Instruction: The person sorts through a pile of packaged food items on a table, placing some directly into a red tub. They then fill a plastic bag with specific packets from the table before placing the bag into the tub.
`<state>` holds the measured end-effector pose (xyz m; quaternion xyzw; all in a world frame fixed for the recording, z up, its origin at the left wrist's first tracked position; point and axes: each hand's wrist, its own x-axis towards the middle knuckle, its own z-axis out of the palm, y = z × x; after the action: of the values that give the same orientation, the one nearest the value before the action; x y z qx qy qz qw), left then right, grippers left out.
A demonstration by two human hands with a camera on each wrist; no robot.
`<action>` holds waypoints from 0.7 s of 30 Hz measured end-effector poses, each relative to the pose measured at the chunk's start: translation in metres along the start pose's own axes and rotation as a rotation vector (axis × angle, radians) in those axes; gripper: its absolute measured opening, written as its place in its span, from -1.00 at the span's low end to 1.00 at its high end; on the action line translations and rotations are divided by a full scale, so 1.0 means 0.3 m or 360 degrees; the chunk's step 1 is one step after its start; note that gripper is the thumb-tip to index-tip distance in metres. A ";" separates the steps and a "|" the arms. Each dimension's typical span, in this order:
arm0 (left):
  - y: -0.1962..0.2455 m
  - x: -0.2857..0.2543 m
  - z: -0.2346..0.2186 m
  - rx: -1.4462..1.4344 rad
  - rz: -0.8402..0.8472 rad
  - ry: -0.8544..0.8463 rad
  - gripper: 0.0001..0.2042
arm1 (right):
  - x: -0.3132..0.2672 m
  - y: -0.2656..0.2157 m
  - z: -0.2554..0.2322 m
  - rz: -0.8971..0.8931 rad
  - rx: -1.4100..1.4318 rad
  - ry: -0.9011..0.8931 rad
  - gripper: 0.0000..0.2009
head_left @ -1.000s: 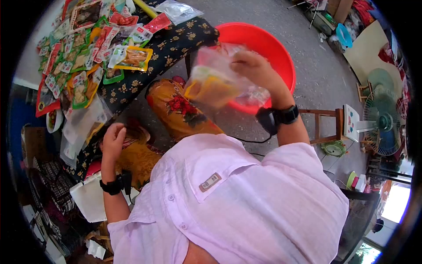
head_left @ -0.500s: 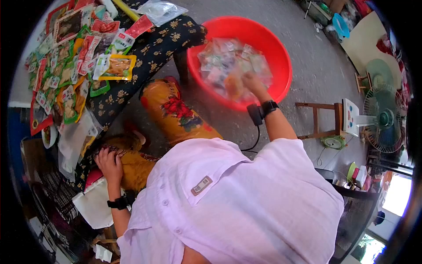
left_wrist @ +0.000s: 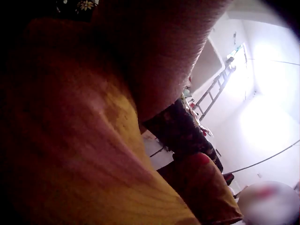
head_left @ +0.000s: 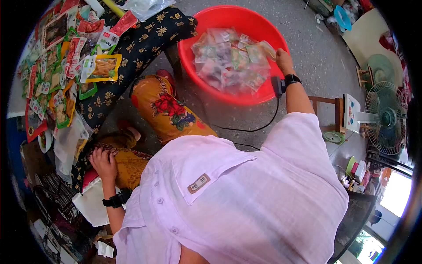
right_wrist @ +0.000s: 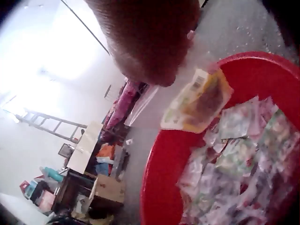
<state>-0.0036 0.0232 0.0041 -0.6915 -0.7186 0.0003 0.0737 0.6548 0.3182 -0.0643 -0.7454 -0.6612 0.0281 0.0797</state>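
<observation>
My right hand (head_left: 285, 61) is over the right rim of a red plastic basin (head_left: 246, 16). It grips a clear plastic bag (right_wrist: 147, 108) by its edge. Inside that bag is a yellow-edged snack packet (right_wrist: 206, 101), hanging at the basin's rim in the right wrist view. Several bagged snack packets (head_left: 231, 59) lie heaped in the basin. My left hand (head_left: 104, 163) rests on the yellow patterned trouser leg (head_left: 132, 169), its fingers laid over the cloth. In the left wrist view that hand is dark and close.
At the left, a table with a dark flowered cloth (head_left: 145, 42) bears a pile of snack packets (head_left: 55, 72) and some clear bags (head_left: 68, 143). A wooden stool (head_left: 327, 102) and a standing fan (head_left: 387, 118) are at the right. A black cable (head_left: 250, 130) crosses the floor.
The right hand has carried the bagged packet from above the lap over the basin, then to its right rim. The left hand has come down onto the leg.
</observation>
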 end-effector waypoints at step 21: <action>-0.035 -0.027 0.004 -0.0334 -0.0195 0.0494 -0.78 | -0.209 -0.709 0.174 -0.0878 0.0761 -0.0254 -0.82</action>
<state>-0.0139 0.0147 0.0031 -0.6420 -0.7355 -0.1857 0.1110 0.4305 0.2844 -0.0865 -0.4950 -0.8162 0.2172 0.2041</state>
